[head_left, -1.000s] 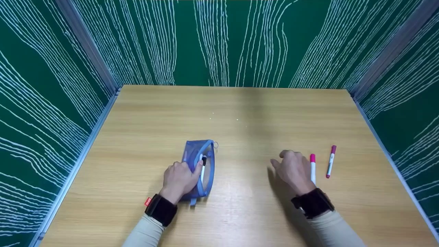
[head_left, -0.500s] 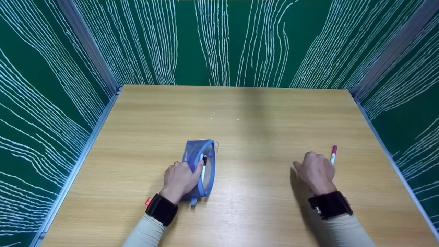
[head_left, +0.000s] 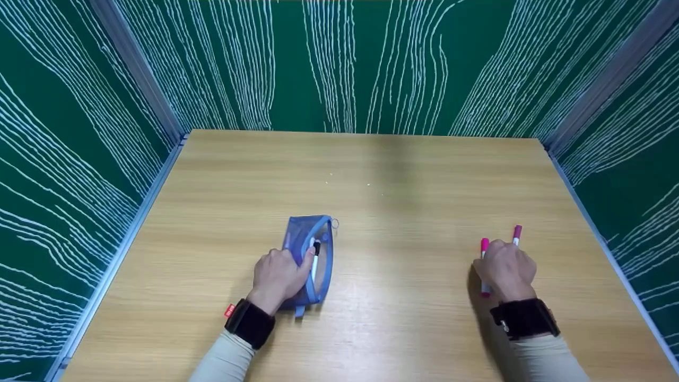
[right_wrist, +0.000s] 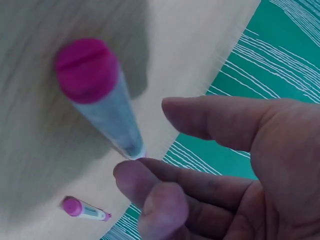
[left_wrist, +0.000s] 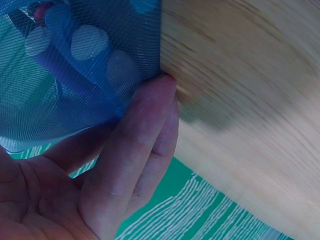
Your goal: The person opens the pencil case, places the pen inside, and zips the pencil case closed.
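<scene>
A blue mesh pencil case (head_left: 299, 233) lies on the table, its zipped opening facing right. My left hand (head_left: 278, 278) grips its left side, thumb at the opening and fingers beneath the mesh in the left wrist view. Inside, a white marker with a black cap (head_left: 316, 257) shows through the opening. My right hand (head_left: 506, 268) hovers over two white markers, overlapping both: a pink-capped marker (head_left: 485, 254) and a magenta-capped marker (head_left: 516, 236). In the right wrist view its thumb and fingers stand apart, with one pink-ended marker (right_wrist: 107, 105) close by the fingertips and nothing pinched.
The wooden table (head_left: 371, 223) is bordered by green panels (head_left: 286, 63) with white wavy lines at the back and sides. A few tiny white specks dot the table beyond the pencil case. Grey posts (head_left: 140, 74) stand at the back corners.
My right hand has moved rightward, past the pink-capped marker, which was hidden half a second ago and shows again on its left. The left hand and pencil case have stayed put.
</scene>
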`<move>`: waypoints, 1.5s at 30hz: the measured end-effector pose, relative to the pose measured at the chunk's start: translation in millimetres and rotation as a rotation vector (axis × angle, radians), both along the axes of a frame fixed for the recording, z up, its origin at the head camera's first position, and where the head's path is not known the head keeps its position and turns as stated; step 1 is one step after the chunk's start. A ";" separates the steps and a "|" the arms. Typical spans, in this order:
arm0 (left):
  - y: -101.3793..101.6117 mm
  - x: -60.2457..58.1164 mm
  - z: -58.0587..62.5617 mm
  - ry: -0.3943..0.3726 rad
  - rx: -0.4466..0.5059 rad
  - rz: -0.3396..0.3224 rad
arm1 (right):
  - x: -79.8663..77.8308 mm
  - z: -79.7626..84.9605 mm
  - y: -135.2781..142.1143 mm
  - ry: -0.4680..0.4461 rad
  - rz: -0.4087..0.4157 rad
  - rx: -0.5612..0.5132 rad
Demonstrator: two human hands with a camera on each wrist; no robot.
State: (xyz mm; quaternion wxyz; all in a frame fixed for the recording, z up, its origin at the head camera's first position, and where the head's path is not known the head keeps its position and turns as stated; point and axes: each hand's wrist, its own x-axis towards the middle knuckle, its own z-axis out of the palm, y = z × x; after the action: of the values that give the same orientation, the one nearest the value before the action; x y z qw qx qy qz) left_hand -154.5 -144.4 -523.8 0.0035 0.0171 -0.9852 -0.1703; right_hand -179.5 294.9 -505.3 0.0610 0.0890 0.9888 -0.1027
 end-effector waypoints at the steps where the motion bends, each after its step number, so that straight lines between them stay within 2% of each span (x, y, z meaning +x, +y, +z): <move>1: 0.0 -0.1 -0.1 0.001 -0.001 0.002 | 0.2 -1.0 0.7 0.000 0.002 -0.004; 10: 0.0 0.1 0.5 -0.011 -0.004 0.000 | -1.2 -6.7 6.2 -0.037 -0.004 -0.084; 17: -0.3 -0.2 0.9 -0.011 0.006 -0.004 | 0.7 -4.0 2.1 -0.031 -0.002 -0.129; 22: -0.5 -0.5 0.3 -0.013 0.012 0.003 | 2.6 -2.0 -11.7 -0.012 0.008 -0.199; 26: -0.5 -0.9 -0.2 -0.018 0.005 0.008 | 3.7 -2.0 -26.2 -0.021 0.003 -0.308; 35: -0.1 0.2 -0.8 0.026 -0.007 0.002 | 1.6 -5.3 -61.5 -0.046 -0.007 -0.515; 45: 0.1 -0.2 -0.3 -0.010 -0.013 -0.006 | 0.7 -8.7 -91.4 0.022 0.028 -0.589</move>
State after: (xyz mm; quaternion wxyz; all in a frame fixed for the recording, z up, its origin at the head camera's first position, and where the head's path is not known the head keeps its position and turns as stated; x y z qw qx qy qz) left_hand -154.7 -144.2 -524.2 -0.0016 0.0149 -0.9864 -0.1639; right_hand -178.8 203.5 -514.0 0.0751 0.0526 0.9181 -0.3856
